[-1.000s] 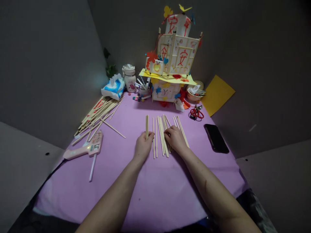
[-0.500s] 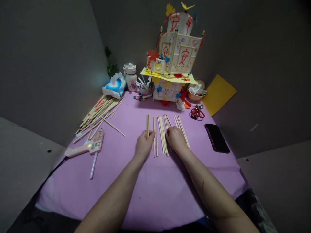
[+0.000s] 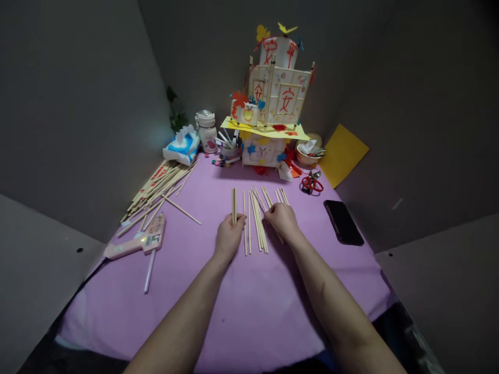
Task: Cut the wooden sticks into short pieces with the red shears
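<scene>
My left hand is closed around a few thin wooden sticks, which stand nearly upright above the fist. Several more wooden sticks lie side by side on the purple cloth, between and under my hands. My right hand is above the right part of this row, its fingertips pinched on one slanting stick whose far end leans left across the others. The palm and wrist hide the lower parts of the rightmost sticks.
A pink glue gun and a pile of sticks lie left. Behind stands a decorated paper lantern tower, near a tissue pack, a jar and a pen cup. Right are red-handled scissors and a phone.
My right hand has lifted the end of one stick, which now slants to the left over the row. My left hand keeps its sticks. The view has shifted slightly.
</scene>
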Motion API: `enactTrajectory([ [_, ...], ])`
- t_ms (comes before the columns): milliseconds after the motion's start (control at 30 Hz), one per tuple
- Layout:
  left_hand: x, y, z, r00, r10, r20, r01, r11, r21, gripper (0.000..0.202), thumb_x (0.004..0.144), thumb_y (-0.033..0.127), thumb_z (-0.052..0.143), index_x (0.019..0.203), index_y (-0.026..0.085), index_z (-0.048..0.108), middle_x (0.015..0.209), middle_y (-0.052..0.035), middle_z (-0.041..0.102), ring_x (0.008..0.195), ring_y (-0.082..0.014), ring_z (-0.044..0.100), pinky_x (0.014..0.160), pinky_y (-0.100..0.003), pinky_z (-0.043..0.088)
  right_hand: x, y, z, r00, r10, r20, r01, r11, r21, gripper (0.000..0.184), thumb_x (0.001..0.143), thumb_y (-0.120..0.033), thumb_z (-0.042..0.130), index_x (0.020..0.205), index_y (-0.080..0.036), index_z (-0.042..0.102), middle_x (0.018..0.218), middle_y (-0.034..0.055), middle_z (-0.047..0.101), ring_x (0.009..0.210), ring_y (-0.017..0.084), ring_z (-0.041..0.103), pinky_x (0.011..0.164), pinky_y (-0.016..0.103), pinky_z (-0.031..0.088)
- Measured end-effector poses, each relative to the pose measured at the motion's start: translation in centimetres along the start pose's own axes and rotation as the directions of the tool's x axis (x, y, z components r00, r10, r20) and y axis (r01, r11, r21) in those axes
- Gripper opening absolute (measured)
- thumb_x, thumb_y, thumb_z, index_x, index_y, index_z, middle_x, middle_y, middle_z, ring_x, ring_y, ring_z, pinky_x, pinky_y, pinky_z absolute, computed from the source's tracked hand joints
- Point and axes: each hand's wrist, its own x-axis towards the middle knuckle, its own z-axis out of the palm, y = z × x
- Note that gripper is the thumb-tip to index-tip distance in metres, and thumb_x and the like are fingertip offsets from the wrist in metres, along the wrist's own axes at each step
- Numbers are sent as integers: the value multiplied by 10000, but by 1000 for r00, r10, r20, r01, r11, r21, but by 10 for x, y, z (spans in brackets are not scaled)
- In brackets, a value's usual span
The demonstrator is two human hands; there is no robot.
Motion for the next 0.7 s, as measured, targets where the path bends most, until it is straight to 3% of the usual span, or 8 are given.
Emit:
enactTrajectory([
  [67, -1, 3, 2, 999, -37, 38, 41, 992, -118, 274, 737, 395, 668, 863, 152, 651, 671, -2, 589, 445, -68, 396, 424, -207, 267, -8, 5, -5, 997, 40, 61, -58, 947, 317, 127, 737, -235, 578, 667, -150, 641, 577, 28, 617, 549, 132, 567, 536, 224, 385],
  [133, -4, 6, 4, 991, -65, 120, 94, 961, -259, 303, 729, 400, 697, 878, 144, 634, 704, -3, 589, 409, -33, 328, 391, -193, 201, -18, 5, -7, 984, 47, 170, -135, 822, 553, 138, 730, -280, 580, 663, -161, 603, 496, -31, 516, 429, 85, 437, 441, 209, 302],
  [233, -8, 9, 6, 969, -69, 238, 161, 905, -393, 340, 729, 410, 723, 885, 128, 615, 732, -2, 580, 392, 1, 262, 376, -182, 137, -29, 2, -6, 957, 8, 291, -219, 677, 702, 157, 705, -318, 608, 676, -166, 580, 464, -71, 423, 390, 60, 319, 396, 206, 212],
  [300, -9, 10, 6, 968, -80, 236, 175, 891, -419, 336, 733, 397, 726, 880, 120, 604, 725, 6, 565, 390, 10, 254, 373, -176, 129, -28, 3, -3, 960, 24, 277, -225, 651, 725, 168, 699, -328, 613, 683, -164, 584, 469, -71, 421, 394, 62, 325, 399, 208, 221],
  [400, -6, 10, 3, 985, -113, 128, 158, 887, -433, 297, 742, 352, 711, 886, 120, 592, 717, 22, 543, 391, 14, 257, 372, -167, 135, -17, 11, 1, 988, 98, 120, -153, 751, 642, 150, 702, -308, 595, 670, -161, 598, 509, -35, 501, 433, 87, 436, 445, 220, 308],
  [533, -1, 9, 0, 989, -138, 56, 148, 894, -422, 236, 753, 303, 676, 879, 127, 582, 697, 36, 520, 386, 12, 254, 371, -165, 139, -4, 20, 5, 998, 61, -36, -49, 961, 272, 143, 712, -256, 565, 619, -166, 628, 593, 33, 621, 586, 149, 569, 560, 253, 362],
  [700, -1, 7, 2, 989, -121, 80, 142, 919, -368, 205, 770, 286, 645, 894, 132, 590, 713, 28, 527, 387, 6, 277, 367, -170, 159, -6, 14, 10, 998, 45, -43, -48, 997, -67, 165, 754, -281, 559, 717, -176, 681, 735, 84, 688, 711, 193, 606, 591, 272, 337],
])
